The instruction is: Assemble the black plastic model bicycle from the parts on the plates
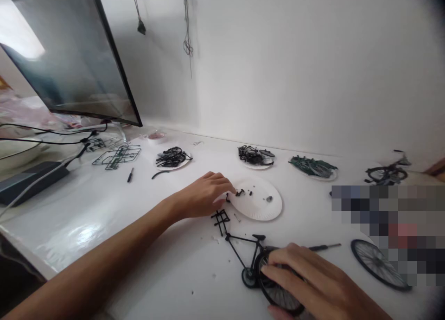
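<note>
My right hand (314, 276) grips the rear wheel (274, 287) of a black model bicycle, fingers across the spokes and thumb at the lower edge. The bicycle's frame (243, 239) lies on the white table with no front wheel fitted; a small rack-like basket (220, 221) is at its front end. Over the left rim of a white paper plate (257, 213), my left hand (208, 195) reaches with index finger and thumb apart. Its index fingertip is beside small black parts (240, 192). Another small black piece (228, 198) shows between finger and thumb.
A loose spoked wheel (377, 262) and a screwdriver (325, 247) lie at right. Along the back are plates of black parts (174, 157) and green parts (311, 166), and another model bicycle (385, 173). A monitor (76, 55), cables and part sprues (118, 156) occupy the left.
</note>
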A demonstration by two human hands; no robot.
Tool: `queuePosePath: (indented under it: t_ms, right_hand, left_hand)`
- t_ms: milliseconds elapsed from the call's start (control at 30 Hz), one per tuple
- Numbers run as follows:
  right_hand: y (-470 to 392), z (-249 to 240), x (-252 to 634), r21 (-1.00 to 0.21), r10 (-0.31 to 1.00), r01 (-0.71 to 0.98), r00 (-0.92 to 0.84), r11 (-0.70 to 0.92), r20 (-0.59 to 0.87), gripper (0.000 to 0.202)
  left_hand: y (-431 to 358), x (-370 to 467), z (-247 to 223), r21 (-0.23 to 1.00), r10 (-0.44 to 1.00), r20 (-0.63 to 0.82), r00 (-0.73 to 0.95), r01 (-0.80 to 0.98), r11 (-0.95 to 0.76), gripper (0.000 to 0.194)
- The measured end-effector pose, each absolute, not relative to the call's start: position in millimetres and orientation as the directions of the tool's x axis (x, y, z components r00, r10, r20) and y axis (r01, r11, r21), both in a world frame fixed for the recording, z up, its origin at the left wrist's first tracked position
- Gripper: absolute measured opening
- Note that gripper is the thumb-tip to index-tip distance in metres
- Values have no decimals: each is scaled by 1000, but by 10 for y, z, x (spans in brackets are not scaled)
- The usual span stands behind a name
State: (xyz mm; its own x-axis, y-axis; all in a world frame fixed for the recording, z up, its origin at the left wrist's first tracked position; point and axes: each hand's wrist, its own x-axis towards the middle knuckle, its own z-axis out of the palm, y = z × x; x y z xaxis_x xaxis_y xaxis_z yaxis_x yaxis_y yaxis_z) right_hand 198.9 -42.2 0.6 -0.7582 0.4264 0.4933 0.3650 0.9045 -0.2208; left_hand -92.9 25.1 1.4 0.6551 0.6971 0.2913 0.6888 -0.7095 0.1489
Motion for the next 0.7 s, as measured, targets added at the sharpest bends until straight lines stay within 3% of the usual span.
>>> queuePosePath:
  t_ms: [100, 467, 567, 633, 700]
  right_hand:
    - [-408, -4, 1989, -206, 428, 376, -755, 903, 498, 30]
    - [-407, 30, 1993, -193, 483, 452, -713, 871, 509, 21]
    - [-420, -25, 2023, -243, 552, 512, -623, 824, 554, 28]
    - [-442, -45, 2031, -309, 601, 536, -546, 786, 584, 29]
    - [-469, -38, 2022, -375, 629, 519, -503, 768, 592, 27]
  left_hand:
    - [272, -968, 21, 129, 685, 271, 676, 680, -722, 15]
    - [212, -949, 111, 123, 643, 265, 718, 637, -761, 12]
    - [67, -795, 190, 190, 635, 345, 691, 611, -768, 14]
    - [-70, -627, 212, 358, 594, 460, 660, 474, -805, 11]
    - [-198, -462, 199, 421, 535, 531, 657, 344, -839, 9]
